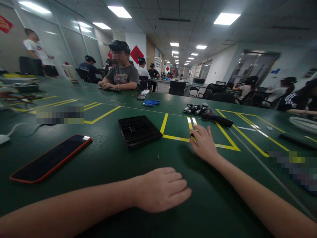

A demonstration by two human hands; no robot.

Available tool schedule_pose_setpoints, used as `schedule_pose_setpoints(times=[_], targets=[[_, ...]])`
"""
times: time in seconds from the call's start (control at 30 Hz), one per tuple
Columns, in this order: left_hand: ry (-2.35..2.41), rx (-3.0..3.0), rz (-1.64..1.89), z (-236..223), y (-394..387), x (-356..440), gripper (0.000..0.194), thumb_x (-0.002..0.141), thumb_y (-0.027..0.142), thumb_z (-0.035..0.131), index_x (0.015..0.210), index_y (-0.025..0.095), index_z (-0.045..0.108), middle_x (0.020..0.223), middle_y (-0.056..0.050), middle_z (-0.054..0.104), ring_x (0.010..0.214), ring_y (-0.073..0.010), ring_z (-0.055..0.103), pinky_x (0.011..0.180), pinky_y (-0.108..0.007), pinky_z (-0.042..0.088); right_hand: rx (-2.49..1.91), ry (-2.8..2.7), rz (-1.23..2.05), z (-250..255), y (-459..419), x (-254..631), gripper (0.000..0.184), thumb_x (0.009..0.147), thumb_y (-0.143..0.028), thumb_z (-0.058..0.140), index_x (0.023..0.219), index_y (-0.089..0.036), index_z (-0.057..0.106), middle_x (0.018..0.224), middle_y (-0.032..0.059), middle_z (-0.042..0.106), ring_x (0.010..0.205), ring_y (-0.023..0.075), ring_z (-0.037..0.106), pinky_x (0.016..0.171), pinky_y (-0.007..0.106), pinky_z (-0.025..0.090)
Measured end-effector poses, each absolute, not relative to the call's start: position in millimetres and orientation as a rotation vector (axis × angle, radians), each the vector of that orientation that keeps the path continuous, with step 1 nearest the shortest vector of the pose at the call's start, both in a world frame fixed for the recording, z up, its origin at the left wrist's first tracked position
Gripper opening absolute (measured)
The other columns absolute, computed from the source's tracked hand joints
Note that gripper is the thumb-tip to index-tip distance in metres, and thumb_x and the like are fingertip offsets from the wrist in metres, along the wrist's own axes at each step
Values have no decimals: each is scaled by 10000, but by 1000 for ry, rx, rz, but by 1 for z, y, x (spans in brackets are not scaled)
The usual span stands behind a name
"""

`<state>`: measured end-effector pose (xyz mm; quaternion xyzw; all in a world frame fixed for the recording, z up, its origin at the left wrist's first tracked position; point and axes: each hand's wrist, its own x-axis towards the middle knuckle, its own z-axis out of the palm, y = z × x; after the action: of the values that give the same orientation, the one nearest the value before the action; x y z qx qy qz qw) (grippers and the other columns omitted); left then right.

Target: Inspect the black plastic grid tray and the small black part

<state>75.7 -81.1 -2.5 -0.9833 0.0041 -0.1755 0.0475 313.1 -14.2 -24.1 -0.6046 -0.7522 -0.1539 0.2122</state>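
My left hand (164, 190) rests low on the green table, back up, its fingers curled under. Whatever may lie inside them is hidden. Farther forward and to the right, my right hand (204, 143) has its thumb and forefinger around a small dark piece (192, 135), while the other fingers stick out. That piece is too small to name. A black square plastic tray or cover (138, 130) with a ribbed inside lies left of my right hand. Between it and my left hand sits a small screw (158, 157).
A phone in an orange case (52, 158) lies at left. Beyond my right hand are a bundle of cylindrical parts with cables (196, 109) and a black baton-like item (218, 119). Blue gloves (151, 102) lie farther back. A person (122, 71) sits across the table.
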Motion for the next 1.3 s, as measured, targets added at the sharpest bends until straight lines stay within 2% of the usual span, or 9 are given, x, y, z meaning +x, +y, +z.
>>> schedule_pose_setpoints(times=[0.13, 0.3, 0.47, 0.57, 0.73, 0.8, 0.87, 1.03, 1.3], targets=[[-136, -2918, -517, -4, -88, 76, 185, 888, 204, 405, 936, 145, 573, 748, -52, 591, 627, -153, 505, 548, -300, 393, -1900, -1882, -559, -30, -2, 347, 458, 859, -345, 369, 1259, -135, 443, 1385, 159, 379, 1308, 327, 263, 1058, 644, 63], [-1175, -2809, -329, -9, -52, 65, 245, 888, 350, 397, 918, 165, 554, 854, -73, 557, 683, -171, 517, 569, -276, 391, -2166, -1861, -338, -39, 4, 362, 509, 860, -449, 316, 1256, -153, 440, 1348, 160, 423, 1229, 364, 355, 960, 740, 113], [-1367, -2938, -336, -15, -33, 54, 181, 881, 260, 405, 817, 165, 544, 805, -62, 558, 680, -177, 531, 620, -295, 413, -2183, -1900, -278, -39, 6, 360, 505, 840, -459, 353, 1216, -143, 467, 1284, 166, 476, 1124, 360, 458, 951, 706, 210], [-1560, -3085, -650, -9, -24, 51, 137, 840, 281, 476, 770, 175, 529, 732, -34, 552, 654, -164, 526, 614, -283, 425, -2181, -1894, -297, -38, 4, 360, 487, 835, -451, 364, 1186, -136, 487, 1260, 166, 492, 1094, 361, 478, 945, 670, 261], [-2358, -2733, -1811, 21, 17, 27, 186, 855, 246, 375, 733, 170, 494, 635, -17, 519, 536, -121, 512, 516, -244, 421, -2145, -1873, -293, -37, 3, 360, 500, 822, -436, 389, 1223, -145, 457, 1309, 167, 448, 1163, 364, 418, 950, 658, 272], [-2401, -2597, -1882, 30, 36, 10, 216, 850, 264, 378, 705, 166, 505, 632, -29, 531, 572, -133, 532, 542, -251, 429, -2124, -1866, -291, -36, 4, 357, 540, 810, -429, 411, 1273, -150, 411, 1383, 162, 371, 1240, 367, 335, 967, 650, 267], [-2397, -2551, -1638, 33, 53, -4, 200, 803, 318, 478, 693, 164, 541, 647, -40, 563, 649, -164, 561, 579, -257, 429, -2104, -1884, -264, -36, 5, 352, 564, 806, -426, 420, 1298, -152, 386, 1422, 146, 327, 1286, 359, 274, 982, 647, 257], [-2187, -2427, -261, 28, 78, -20, 311, 656, 457, 628, 643, 147, 641, 793, -137, 673, 900, -301, 594, 729, -308, 427, -2103, -1922, -167, -36, 9, 339, 504, 812, -415, 432, 1232, -137, 464, 1339, 137, 455, 1260, 360, 312, 967, 601, 307], [-1967, -2575, -187, 19, 51, -17, 395, 721, 466, 566, 841, 101, 656, 937, -174, 649, 875, -287, 597, 701, -301, 413, -1901, -1899, -30, -36, 3, 329, 441, 780, -270, 546, 1181, -86, 529, 1162, 142, 582, 1155, 266, 429, 1015, 389, 329]])
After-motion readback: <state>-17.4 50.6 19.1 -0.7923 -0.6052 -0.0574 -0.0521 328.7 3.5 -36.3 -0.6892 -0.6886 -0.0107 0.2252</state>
